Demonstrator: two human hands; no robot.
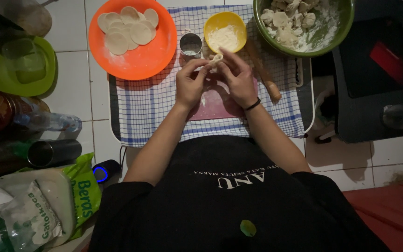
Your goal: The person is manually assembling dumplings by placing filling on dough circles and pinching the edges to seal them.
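Both hands' fingers (200, 65) pinch soft pale dough piece (216, 58) above checked cloth (145, 105).

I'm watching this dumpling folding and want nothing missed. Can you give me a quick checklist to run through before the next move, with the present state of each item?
1. Dough piece held by both hands: ok, left hand and right hand pinch it together above the checked cloth.
2. Round wrappers left on the orange plate: ok, a stack remains.
3. Flour in the yellow bowl: ok, within reach just past the hands.
4. Space in the green bowl for folded pieces: ok, a bare floured part shows.
5. Seal of the piece in hand: cannot tell, fingers hide it.
6. Rolling pin: ok, lying beside the right hand.
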